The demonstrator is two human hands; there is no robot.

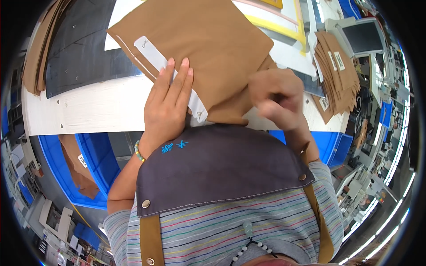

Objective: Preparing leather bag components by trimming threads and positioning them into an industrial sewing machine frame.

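Observation:
A brown fabric piece [208, 40] lies at an angle on the white table in front of me. Along its lower left side runs a white strip [148, 51], marked with small drawn signs at both ends. My left hand [166, 104] rests flat on the strip and the cloth, fingers stretched out. At the fabric's right corner is my right hand [279, 95], blurred by motion, with its fingers curled. Whether it pinches the cloth cannot be made out. Between my hands the near edge of the fabric is rumpled and folded.
A stack of brown pieces with white labels [337, 66] lies at the right, near a grey device with a dark screen [361, 36]. More brown cloth [37, 53] is piled far left beside a dark sheet [82, 57]. A yellow-edged frame [277, 29] lies behind. Blue bins [95, 166] sit below the table.

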